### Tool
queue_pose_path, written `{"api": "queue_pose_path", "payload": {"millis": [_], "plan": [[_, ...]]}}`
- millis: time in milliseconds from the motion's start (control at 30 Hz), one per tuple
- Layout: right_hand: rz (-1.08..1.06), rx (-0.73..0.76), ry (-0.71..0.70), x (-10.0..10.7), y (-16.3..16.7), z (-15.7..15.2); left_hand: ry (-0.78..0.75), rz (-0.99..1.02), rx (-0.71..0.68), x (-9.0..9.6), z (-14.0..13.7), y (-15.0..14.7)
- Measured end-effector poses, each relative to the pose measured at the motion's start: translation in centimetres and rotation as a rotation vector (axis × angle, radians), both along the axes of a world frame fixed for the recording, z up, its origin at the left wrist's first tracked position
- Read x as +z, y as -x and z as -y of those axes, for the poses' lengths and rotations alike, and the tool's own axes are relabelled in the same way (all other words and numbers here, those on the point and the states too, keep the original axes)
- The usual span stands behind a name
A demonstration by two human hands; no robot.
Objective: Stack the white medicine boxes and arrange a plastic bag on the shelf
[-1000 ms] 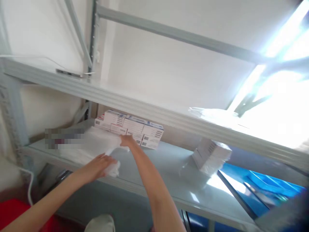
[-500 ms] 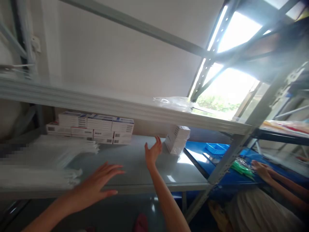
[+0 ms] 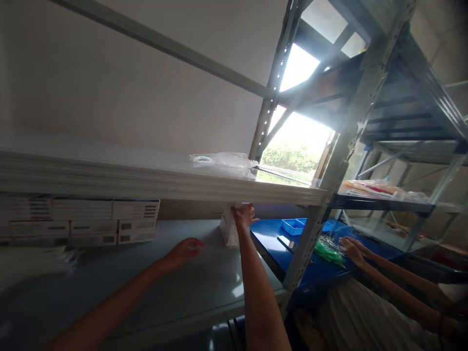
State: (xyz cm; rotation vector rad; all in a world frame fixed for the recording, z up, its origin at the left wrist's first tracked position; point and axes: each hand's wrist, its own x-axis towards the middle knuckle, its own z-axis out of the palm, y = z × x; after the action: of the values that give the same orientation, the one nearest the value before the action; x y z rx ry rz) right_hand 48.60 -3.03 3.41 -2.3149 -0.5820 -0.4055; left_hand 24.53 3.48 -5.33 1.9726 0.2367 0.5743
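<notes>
A small stack of white boxes stands at the right end of the grey lower shelf. My right hand is at the upper right of that stack, fingers spread, and appears to touch it; I cannot see a closed grip. Over the shelf surface, left of the stack, hovers my left hand, empty, with its fingers apart and slightly bent. Farther left, a longer row of white boxes is piled in layers against the back.
An upper shelf board runs just above my hands, with a clear plastic bag on it. A metal upright divides this shelf from a blue table. There a co-worker's hands are beside a green bag.
The view has swung right. My right hand has moved from beside the small box stack up to its top right. My left hand has come forward over the shelf, towards the stack.
</notes>
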Motion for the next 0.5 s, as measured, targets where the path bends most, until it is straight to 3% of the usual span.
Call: {"api": "queue_pose_path", "payload": {"millis": [100,300,433,500], "plan": [[0.016,-0.032,-0.136,-0.2,-0.5,0.2,-0.024,-0.014,0.085,1.7,-2.0,-0.9],[0.056,0.21,-0.385,-0.1,-1.6,1.8,-0.022,0.026,0.26,4.4,-4.8,0.5],[-0.137,0.46,-0.717,0.4,0.5,3.1,-0.068,0.029,0.274,5.2,-4.9,3.0],[-0.253,0.6,-0.793,0.2,3.0,3.9,-0.082,0.057,0.274,5.6,-4.6,4.7]]}}
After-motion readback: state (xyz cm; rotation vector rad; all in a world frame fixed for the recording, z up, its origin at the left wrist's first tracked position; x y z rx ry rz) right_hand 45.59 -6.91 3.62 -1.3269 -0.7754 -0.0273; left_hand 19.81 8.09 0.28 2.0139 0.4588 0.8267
